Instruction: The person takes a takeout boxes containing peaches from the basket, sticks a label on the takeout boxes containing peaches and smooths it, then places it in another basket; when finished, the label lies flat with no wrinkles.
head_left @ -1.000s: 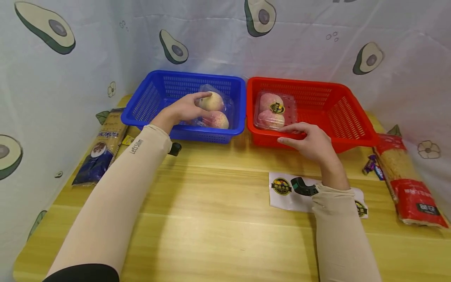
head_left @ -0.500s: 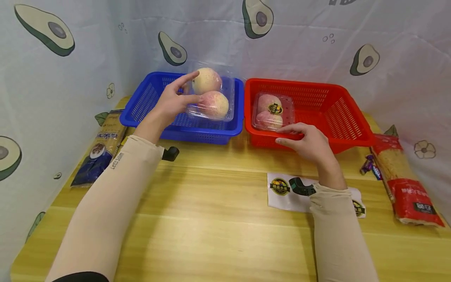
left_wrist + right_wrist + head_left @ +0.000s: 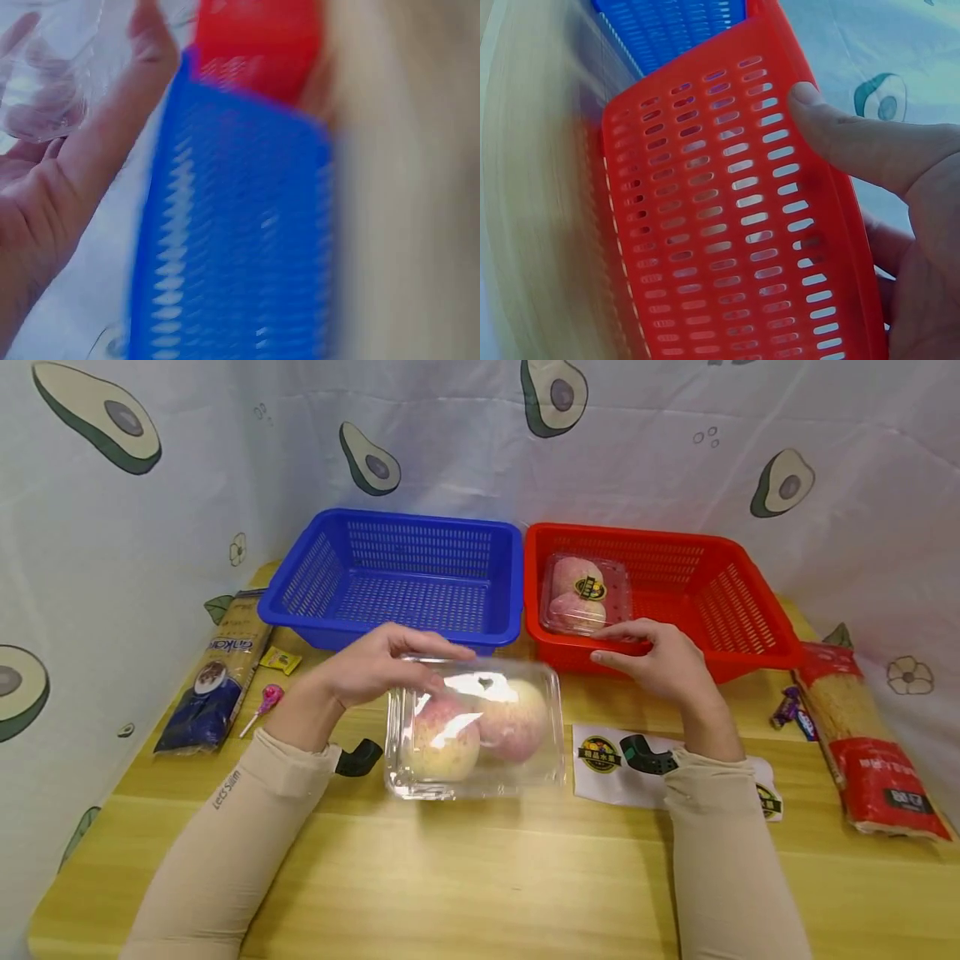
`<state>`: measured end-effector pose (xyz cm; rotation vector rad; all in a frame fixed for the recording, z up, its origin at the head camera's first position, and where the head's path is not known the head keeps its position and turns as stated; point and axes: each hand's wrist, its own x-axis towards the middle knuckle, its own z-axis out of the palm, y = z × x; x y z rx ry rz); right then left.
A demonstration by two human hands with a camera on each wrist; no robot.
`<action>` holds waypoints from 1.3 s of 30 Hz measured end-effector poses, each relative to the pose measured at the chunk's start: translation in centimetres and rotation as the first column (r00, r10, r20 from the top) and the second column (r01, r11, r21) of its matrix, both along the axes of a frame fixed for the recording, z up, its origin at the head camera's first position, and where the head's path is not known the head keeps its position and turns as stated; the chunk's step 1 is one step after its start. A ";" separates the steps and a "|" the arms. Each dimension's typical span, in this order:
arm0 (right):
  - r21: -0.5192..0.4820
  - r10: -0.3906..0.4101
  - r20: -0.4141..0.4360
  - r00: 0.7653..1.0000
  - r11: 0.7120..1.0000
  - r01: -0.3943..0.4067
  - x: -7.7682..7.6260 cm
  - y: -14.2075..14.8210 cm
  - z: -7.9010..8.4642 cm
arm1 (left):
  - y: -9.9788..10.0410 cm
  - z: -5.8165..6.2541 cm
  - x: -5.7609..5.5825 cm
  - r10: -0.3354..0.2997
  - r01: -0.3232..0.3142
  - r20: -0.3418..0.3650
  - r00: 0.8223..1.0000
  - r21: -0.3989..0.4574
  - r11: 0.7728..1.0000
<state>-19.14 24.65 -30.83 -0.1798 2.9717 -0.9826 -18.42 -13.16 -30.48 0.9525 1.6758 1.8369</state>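
Note:
My left hand (image 3: 375, 670) holds a clear plastic fruit box (image 3: 491, 783) by its edge, with the box tilted above the table in front of the blue basket (image 3: 322, 618). Two peaches (image 3: 513, 720) show through the plastic. In the left wrist view the box (image 3: 45, 97) is blurred beside the hand. My right hand (image 3: 663, 664) grips the front rim of the red basket (image 3: 750, 656). The right wrist view has its thumb on the outer side of the rim and its fingers behind. A second box of peaches (image 3: 577, 597), with a black label, lies in the red basket's left part.
On the left lie a blue-and-gold bag (image 3: 213, 677), a yellow wrapped sweet (image 3: 281, 660) and a pink lollipop (image 3: 267, 697). A white label strip (image 3: 600, 768) lies under the right forearm. On the right are small purple sweets (image 3: 786, 707) and a red noodle bag (image 3: 873, 747).
My left hand has lifted the fruit box out of the blue basket and brought it toward me, turning it. The blue basket is now bare inside. My right hand stays at the red rim.

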 end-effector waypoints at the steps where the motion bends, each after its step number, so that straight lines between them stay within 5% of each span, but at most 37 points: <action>1: 0.002 0.001 0.001 1.000 1.000 -0.001 0.0 0.0 0.0 | 0.4 -0.6 0.2 -0.008 0.008 -0.010 1.000 -0.054 0.998; 8: -0.001 0.014 -0.023 1.000 1.000 -0.015 0.0 0.0 -0.1 | 1.3 -4.6 0.0 -0.015 0.029 0.077 0.997 -0.187 0.982; 15: -0.016 0.032 -0.141 0.989 0.999 -0.035 0.5 -0.1 0.6 | 0.7 -4.5 -0.3 0.068 -0.133 -0.162 0.984 -0.430 0.893; 20: -0.029 0.084 -0.236 0.968 0.995 -0.093 1.9 -0.9 1.7 | 0.2 -3.8 0.0 -0.078 -0.043 -0.237 0.968 -0.465 0.884; 25: 0.088 0.299 0.009 0.954 0.950 -0.298 3.5 -1.0 2.0 | 0.1 -3.7 0.1 -0.232 0.095 -0.245 0.941 -0.466 0.880; 28: 0.078 0.385 0.230 0.894 0.908 -0.411 3.4 -0.7 0.9 | 0.2 -3.6 0.2 -0.242 0.081 -0.271 0.932 -0.494 0.866; 31: 0.017 0.410 0.361 0.837 0.895 -0.446 2.8 -0.4 -0.6 | 0.5 -3.4 0.5 -0.233 0.037 -0.308 0.923 -0.530 0.847; 34: -0.031 0.418 0.426 0.803 0.893 -0.448 2.2 -0.1 -2.0 | 0.9 -3.1 0.8 -0.222 0.008 -0.324 0.919 -0.549 0.836; 39: -0.048 0.431 0.450 0.782 0.886 -0.461 1.8 0.1 -3.2 | 1.0 -3.0 1.3 -0.213 -0.009 -0.327 0.921 -0.563 0.827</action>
